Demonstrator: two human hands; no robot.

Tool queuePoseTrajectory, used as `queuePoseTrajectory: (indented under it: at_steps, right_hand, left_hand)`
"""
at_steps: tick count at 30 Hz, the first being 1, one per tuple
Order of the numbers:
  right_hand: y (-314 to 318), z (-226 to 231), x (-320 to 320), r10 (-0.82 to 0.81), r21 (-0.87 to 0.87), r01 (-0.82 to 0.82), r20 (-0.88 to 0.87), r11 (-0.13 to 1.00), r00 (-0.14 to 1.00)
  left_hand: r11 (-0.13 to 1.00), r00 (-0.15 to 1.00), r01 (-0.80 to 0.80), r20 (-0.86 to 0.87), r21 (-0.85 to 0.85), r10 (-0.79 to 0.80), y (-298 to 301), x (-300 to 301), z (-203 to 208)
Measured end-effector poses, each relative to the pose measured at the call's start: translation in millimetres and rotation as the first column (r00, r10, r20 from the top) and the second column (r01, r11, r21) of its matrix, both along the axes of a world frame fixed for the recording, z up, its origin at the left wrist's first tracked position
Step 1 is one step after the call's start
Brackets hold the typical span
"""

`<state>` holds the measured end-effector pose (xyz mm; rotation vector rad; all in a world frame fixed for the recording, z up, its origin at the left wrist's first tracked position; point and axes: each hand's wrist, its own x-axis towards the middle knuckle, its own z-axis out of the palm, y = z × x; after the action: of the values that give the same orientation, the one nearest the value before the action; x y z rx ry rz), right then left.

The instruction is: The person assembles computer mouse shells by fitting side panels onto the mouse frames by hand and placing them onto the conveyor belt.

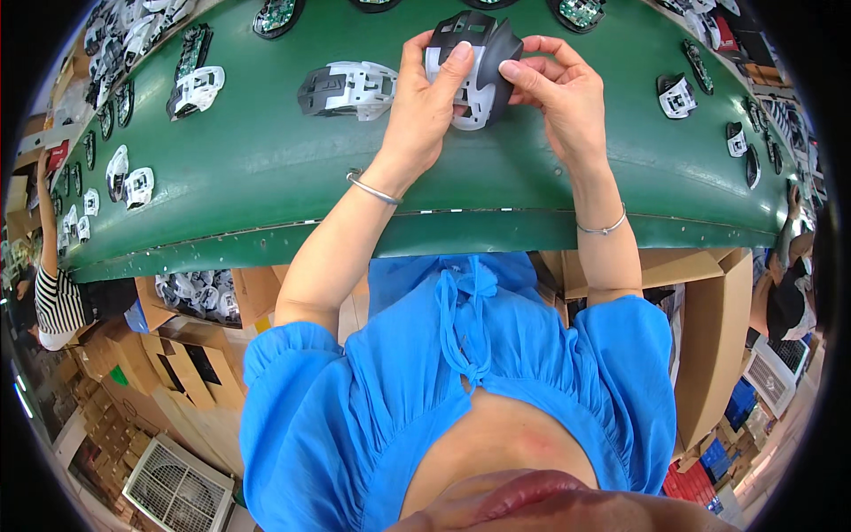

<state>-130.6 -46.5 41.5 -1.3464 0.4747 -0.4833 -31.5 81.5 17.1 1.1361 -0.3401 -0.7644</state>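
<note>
A computer mouse shell, with a dark grey cover over a white inner frame, is held up between both hands above the green work surface. My left hand grips its left side, thumb on top and the fingers partly hidden behind it. At the right side, my right hand pinches the dark side piece between thumb and fingers. Just left of my left hand lies a second mouse shell, white with a dark grey end.
Circuit boards in black bases line the far edge. White shells lie to the left, another white shell to the right. Cardboard boxes stand below the near edge. A co-worker's arm reaches in at far left; another person is at far right.
</note>
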Motion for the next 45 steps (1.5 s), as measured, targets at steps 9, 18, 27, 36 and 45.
queuePoseTrajectory:
  at_steps: [9,18,27,36,45]
  right_hand:
    - [-7,-9,-5,0.182,0.240,-0.214,0.150,0.947,0.972]
    - [-7,1,-16,0.231,0.192,-0.263,0.175,0.946,0.957]
    - [-13,-12,-22,0.336,0.222,-0.376,0.196,0.900,0.921]
    - [-26,-8,-18,0.057,0.544,-0.175,0.227,0.821,0.972]
    - [-16,-13,-19,0.081,0.463,-0.206,0.277,0.862,0.958]
  left_hand:
    - [0.992,0.891,-0.116,0.446,0.048,0.083,4,-3,-3]
    - [0.999,0.908,0.036,0.417,0.032,-0.046,8,-5,12]
    - [0.977,0.791,0.048,0.589,0.206,-0.163,12,-6,16]
    - [0.982,0.609,-0.020,0.782,0.186,-0.136,10,1,-1]
    - [0.973,0.342,-0.207,0.939,0.105,-0.029,8,-2,5]
